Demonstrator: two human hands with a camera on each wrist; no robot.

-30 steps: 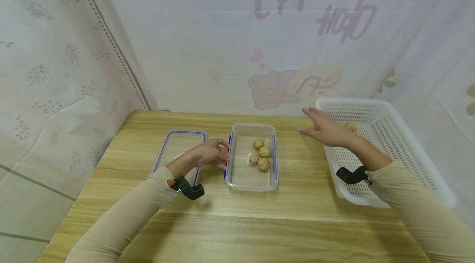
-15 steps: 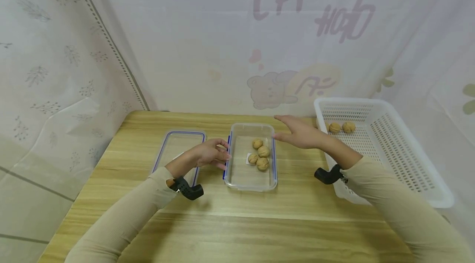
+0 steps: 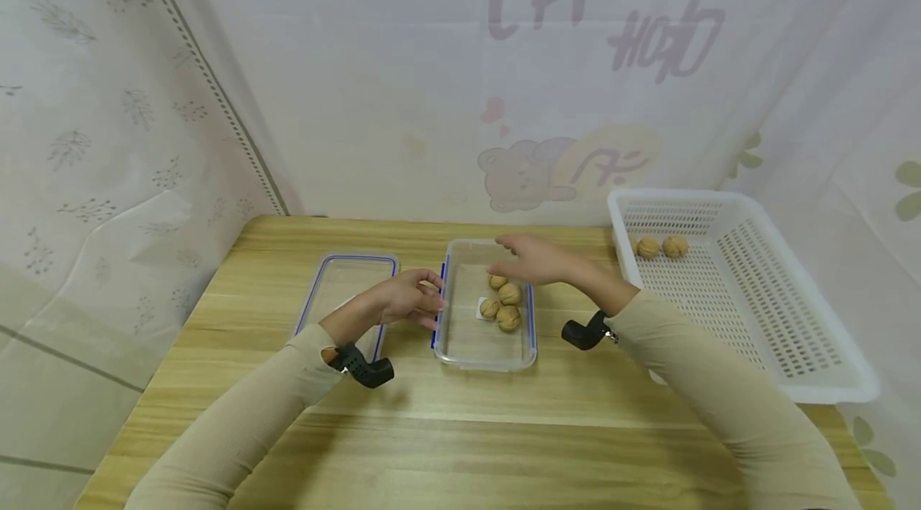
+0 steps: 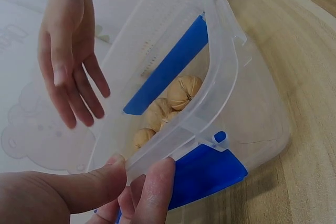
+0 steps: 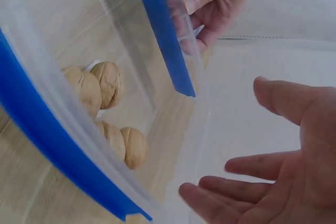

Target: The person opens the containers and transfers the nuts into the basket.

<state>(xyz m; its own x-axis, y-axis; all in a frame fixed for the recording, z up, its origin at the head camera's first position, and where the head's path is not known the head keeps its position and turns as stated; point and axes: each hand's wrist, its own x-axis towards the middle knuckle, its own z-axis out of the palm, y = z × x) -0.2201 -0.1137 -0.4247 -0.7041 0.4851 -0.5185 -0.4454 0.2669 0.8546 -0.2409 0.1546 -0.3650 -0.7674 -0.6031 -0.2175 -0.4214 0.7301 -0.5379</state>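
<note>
In the head view, a clear plastic food container [image 3: 460,348] with blue clips sits on the wooden table. Several walnuts [image 3: 508,318] lie on its floor, grouped toward the right side. My left hand [image 3: 412,298] is at the container's left wall; its thumb and fingers pinch the rim, as the left wrist view shows with the thumb [image 4: 107,179] against the edge. My right hand [image 3: 538,260] hovers over the container's far right corner, fingers extended and apart. Nothing is in that palm [image 5: 320,171] in the right wrist view.
Left of the container lies a clear lid [image 3: 345,274] with a blue seal, partly behind my left hand. A white slotted basket [image 3: 791,294] stands at the right with a few walnuts [image 3: 675,246] in its far left corner. A printed curtain [image 3: 403,94] hangs behind the table.
My right hand has moved left from the basket's edge to above the container, uncovering the walnuts in the basket. My left hand stays at the container's rim.
</note>
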